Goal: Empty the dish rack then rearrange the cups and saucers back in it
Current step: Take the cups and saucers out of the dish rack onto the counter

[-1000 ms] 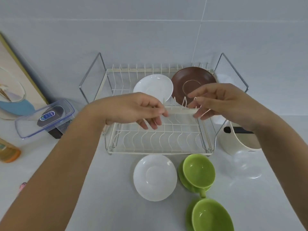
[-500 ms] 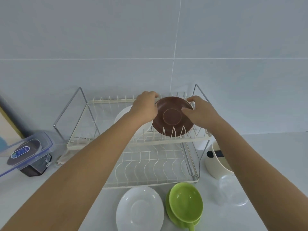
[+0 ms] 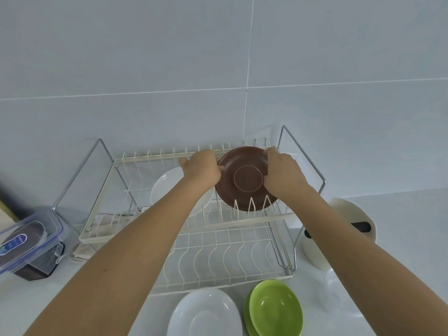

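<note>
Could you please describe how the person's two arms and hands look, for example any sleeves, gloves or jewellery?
Both forearms are bare as far as the picture shows; no sleeve is visible. The left hand and the right hand wear no gloves. No watch, bracelet or ring can be seen on either one. Fingernails are mostly hidden, so nail polish cannot be judged.

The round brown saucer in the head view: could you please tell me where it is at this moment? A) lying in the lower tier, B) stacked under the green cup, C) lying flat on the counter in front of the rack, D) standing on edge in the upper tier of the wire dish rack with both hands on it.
D: the round brown saucer stands on edge among the upper tines of the wire dish rack, with the left hand and right hand gripping its two sides.
</note>
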